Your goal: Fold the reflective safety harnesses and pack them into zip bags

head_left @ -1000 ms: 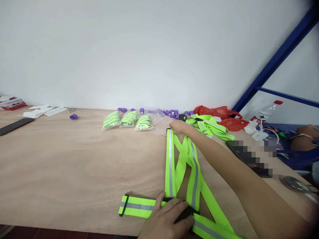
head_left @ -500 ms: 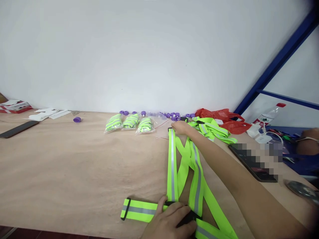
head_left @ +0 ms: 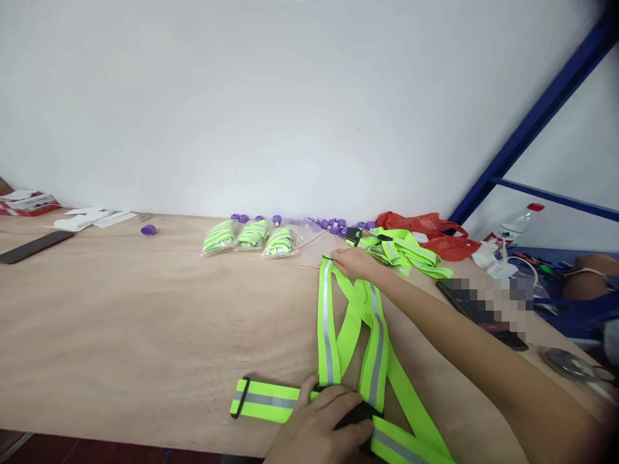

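Observation:
A lime-green reflective vest (head_left: 327,322) made of elastic straps with silver stripes lies on the wooden table, its straps crossing in the middle. My left hand (head_left: 322,422) is curled over the black buckle (head_left: 355,415) at the waist strap. At the far end of the shoulder straps, my right hand (head_left: 355,263) pinches the strap top by its dark edge; the fingertips are partly hidden. The waist strap's left end, with a black slider (head_left: 240,397), sticks out past my left hand. Beyond my right hand lies a heap of similar green straps (head_left: 411,254).
Three clear bags of folded green straps (head_left: 220,237) lie near the wall, beside purple caps (head_left: 333,225). Red plastic bags (head_left: 411,223), a phone (head_left: 476,316) and a bottle (head_left: 517,222) are on the right. Another person's arm (head_left: 590,277) shows at the far right.
My right hand has drawn the strap tops slightly toward me and left, and they now slant a little. My left hand stays on the buckle. The view has shifted slightly.

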{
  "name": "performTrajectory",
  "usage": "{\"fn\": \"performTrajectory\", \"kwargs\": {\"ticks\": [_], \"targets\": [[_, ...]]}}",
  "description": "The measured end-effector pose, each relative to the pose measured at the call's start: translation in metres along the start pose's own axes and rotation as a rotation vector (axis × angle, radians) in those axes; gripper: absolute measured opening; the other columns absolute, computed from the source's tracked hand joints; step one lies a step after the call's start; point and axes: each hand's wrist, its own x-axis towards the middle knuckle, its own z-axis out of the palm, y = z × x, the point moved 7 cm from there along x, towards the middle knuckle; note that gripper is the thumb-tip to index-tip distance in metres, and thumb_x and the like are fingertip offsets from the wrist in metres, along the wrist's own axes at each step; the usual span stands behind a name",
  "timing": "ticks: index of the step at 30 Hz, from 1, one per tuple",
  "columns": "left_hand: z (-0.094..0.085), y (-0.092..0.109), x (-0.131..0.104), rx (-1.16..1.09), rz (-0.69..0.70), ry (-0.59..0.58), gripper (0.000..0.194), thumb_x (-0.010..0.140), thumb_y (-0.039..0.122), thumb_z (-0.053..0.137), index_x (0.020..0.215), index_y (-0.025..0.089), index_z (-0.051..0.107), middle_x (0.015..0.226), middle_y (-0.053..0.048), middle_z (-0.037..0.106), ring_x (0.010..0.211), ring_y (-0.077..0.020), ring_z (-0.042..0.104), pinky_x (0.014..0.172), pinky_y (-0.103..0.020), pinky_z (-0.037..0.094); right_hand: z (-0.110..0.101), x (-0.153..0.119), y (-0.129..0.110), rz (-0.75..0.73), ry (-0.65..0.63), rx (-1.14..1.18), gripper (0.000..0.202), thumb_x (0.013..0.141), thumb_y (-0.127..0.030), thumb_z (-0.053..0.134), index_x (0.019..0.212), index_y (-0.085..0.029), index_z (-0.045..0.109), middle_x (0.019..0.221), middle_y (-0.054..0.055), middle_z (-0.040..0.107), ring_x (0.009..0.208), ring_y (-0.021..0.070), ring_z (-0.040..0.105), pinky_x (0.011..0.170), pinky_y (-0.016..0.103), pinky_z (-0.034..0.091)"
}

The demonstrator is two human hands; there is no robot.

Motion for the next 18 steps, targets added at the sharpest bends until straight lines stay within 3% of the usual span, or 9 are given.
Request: {"fn": "performTrajectory", "kwargs": {"ticks": [4,9,13,16,18], "targets": [[-0.006,0.001,0.003,-0.035,-0.002,-0.065,0.024,0.102,0.029,0.049,0.118,0.027,0.066,0.125,-0.003,0.069,0.112,-0.0156,0.061,0.104,-0.033,0.035,0.005,0.006,0.006,0.052,0.013,0.124,0.017,0.095,-0.024,0.05,0.094,-0.018,0.066,0.099,0.009,0.074,0.087,0.019,0.067,0.066,0.023,0.039],[-0.009,0.002,0.005,-0.031,0.016,-0.02,0.026,0.103,0.03,0.045,0.116,0.026,0.067,0.123,-0.003,0.07,0.111,-0.015,0.063,0.104,-0.033,0.036,0.011,0.029,0.013,0.084,0.055,0.243,0.025,0.093,-0.023,0.057,0.117,-0.017,0.062,0.115,0.009,0.072,0.098,0.0178,0.066,0.075,0.021,0.044],[-0.008,0.001,0.006,-0.046,-0.003,-0.011,0.025,0.103,0.032,0.046,0.113,0.026,0.067,0.122,-0.003,0.071,0.112,-0.0156,0.063,0.105,-0.033,0.036,0.015,0.038,0.007,0.067,0.052,0.258,0.025,0.09,-0.016,0.059,0.114,-0.017,0.067,0.116,0.01,0.072,0.104,0.0205,0.066,0.081,0.023,0.045],[-0.008,0.002,0.007,-0.105,-0.05,-0.089,0.025,0.102,0.027,0.047,0.12,0.026,0.064,0.129,-0.004,0.067,0.118,-0.0175,0.061,0.107,-0.037,0.035,0.006,0.036,-0.001,0.056,0.055,0.248,0.027,0.088,-0.017,0.062,0.114,-0.017,0.068,0.119,0.011,0.071,0.108,0.0228,0.064,0.086,0.026,0.046],[-0.008,0.001,0.007,-0.146,-0.112,-0.135,0.029,0.098,0.021,0.051,0.124,0.026,0.062,0.134,-0.005,0.064,0.122,-0.0196,0.059,0.108,-0.04,0.035,-0.014,0.029,-0.003,0.053,0.082,0.245,0.03,0.09,-0.025,0.063,0.119,-0.016,0.066,0.124,0.012,0.068,0.113,0.0245,0.062,0.091,0.028,0.045]]}}
